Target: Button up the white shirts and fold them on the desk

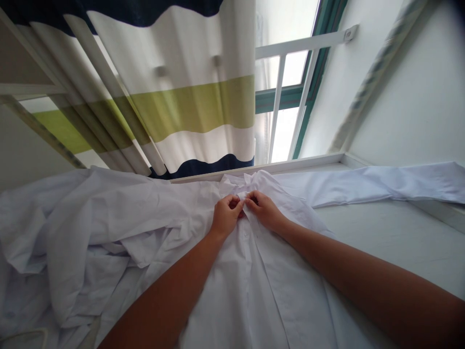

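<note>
A white button-up shirt [232, 286] lies spread out, its collar toward the window and one sleeve stretched out to the right. Just below the collar, my left hand [225, 214] and my right hand [264, 209] meet at the front opening. Both hands are closed in a pinch on the shirt's front edges, fingertips almost touching. Whether a button is between the fingers is hidden. Small buttons show along the front strip below my hands.
More crumpled white cloth [72, 232] is heaped at the left. Behind the white ledge [308, 163] hang striped curtains [196, 106], beside a window with a white railing [301, 46]. A pale wall [417, 97] rises at the right.
</note>
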Demonstrator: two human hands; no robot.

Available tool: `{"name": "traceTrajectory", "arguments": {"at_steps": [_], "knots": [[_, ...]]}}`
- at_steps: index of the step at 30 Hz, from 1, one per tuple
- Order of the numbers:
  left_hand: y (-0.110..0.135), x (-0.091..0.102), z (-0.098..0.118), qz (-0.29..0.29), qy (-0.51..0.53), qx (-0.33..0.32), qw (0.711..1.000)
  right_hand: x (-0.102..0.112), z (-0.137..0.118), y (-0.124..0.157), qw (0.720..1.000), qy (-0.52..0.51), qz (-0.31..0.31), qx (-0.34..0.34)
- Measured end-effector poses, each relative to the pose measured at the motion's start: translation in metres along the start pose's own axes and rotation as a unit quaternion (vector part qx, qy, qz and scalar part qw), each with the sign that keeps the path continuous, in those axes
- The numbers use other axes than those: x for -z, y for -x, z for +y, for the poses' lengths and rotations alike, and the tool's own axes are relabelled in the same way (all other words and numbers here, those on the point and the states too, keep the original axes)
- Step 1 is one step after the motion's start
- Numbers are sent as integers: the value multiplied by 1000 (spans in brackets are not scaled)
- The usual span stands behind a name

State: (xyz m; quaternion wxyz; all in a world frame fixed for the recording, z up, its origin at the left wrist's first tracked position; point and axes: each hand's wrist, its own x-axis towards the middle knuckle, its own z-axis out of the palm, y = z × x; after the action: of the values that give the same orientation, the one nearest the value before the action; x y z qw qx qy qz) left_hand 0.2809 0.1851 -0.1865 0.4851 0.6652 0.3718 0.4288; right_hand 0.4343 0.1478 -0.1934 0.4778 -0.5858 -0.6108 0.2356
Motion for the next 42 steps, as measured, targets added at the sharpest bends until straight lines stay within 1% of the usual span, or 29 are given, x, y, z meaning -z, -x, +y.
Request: {"name": "traceTrajectory", "arguments": {"at_steps": [4,9,14,21,27,35,42], "knots": [[-1,0,-2,10,23,-12,1000,-1,2,-1,1000,-5,-5,-1],[-3,-1,-6,16,66,9,998,-2,4,-2,1000,-1,-13,5],[-2,-3,-6,35,48,-5,998,-3,5,-2,1000,5,-15,10],[-1,-5,-5,49,77,23,996,-3,4,-1,1000,12,-15,17],[-2,-4,-9,61,46,22,997,-4,4,0,999,25,-18,19],[-8,-1,-18,62,39,14,997,-5,4,-1,999,33,-20,20],[-9,-2,-18,82,25,2,996,-5,1,2,999,26,-16,22]]}}
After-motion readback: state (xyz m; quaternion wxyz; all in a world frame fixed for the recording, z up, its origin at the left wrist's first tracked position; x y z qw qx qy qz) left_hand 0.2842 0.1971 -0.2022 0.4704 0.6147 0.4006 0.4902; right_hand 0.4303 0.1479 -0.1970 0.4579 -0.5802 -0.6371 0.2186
